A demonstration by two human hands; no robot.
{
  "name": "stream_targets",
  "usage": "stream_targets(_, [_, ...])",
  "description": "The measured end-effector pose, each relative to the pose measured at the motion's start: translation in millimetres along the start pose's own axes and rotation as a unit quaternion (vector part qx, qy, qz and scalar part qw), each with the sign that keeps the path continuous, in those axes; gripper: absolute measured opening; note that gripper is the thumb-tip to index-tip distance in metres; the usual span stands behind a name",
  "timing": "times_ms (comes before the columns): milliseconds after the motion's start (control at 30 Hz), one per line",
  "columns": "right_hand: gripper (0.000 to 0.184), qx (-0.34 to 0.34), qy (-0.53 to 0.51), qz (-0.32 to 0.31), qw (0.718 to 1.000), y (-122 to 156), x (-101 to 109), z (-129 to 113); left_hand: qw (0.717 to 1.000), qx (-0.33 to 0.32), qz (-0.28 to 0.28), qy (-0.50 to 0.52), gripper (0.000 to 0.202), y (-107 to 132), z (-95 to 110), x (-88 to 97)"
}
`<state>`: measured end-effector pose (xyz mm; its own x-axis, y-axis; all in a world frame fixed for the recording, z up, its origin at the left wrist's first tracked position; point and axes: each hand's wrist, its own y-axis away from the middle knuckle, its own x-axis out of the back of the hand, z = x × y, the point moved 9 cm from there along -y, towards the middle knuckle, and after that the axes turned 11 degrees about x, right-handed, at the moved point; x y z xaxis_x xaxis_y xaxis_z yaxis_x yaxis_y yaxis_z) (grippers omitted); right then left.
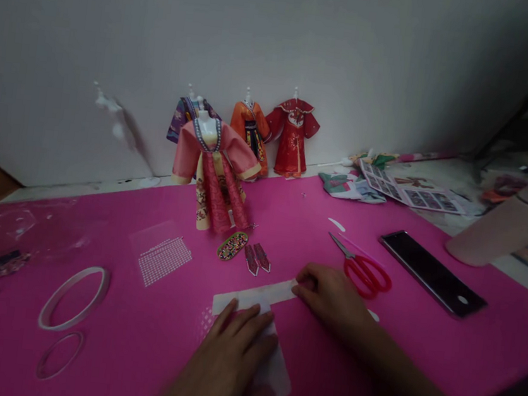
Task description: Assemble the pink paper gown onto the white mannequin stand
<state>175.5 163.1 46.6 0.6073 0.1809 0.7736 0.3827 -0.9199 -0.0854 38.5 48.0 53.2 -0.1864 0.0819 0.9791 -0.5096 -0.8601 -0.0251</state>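
Note:
My left hand (239,351) lies flat with its fingers stretched over a pale sheet (279,374), whose lower right part shows beside the hand. Across the sheet's top runs a whitish strip (223,303), which looks like paper or tape. At the strip's right end, my right hand (329,294) pinches it between thumb and fingers, close to the table. Just beyond the strip lie two small dark red pointed pieces (257,259) with pale edging. An oval dish of colourful beads (232,246) sits beside them. Red-handled scissors (364,274) rest right of my right hand.
Several dressed doll forms, including a pink-robed one (219,174) and a red-robed one (293,141), stand at the back. A phone (434,274) and a tumbler (503,228) are on the right. Tape rings (45,313) and a sheet of white gems (164,262) lie left.

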Motion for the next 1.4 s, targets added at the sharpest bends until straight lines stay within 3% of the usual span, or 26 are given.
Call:
stream_targets(367, [0.008, 0.001, 0.011, 0.006, 1.000, -0.8, -3.4, 6.9, 0.999, 0.032, 0.002, 0.043, 0.061, 2.8, -10.6, -5.2])
stream_targets(1167, [0.008, -0.009, 0.056, 0.046, 0.997, -3.5, 0.1, 4.7, 0.998, 0.045, -0.006, 0.054, 0.061, 1.3, -8.8, 1.5])
stream_targets(1333, [0.009, 0.012, 0.040, 0.047, 0.998, -3.1, 0.3, 1.6, 0.997, 0.048, -0.006, 0.061, 0.055, 0.0, -7.2, 5.1])
stream_targets(1400, [0.009, 0.062, 0.023, 0.053, 0.996, -2.2, 0.4, -8.5, 0.997, 0.048, -0.008, 0.065, 0.053, -0.7, -6.1, 5.9])
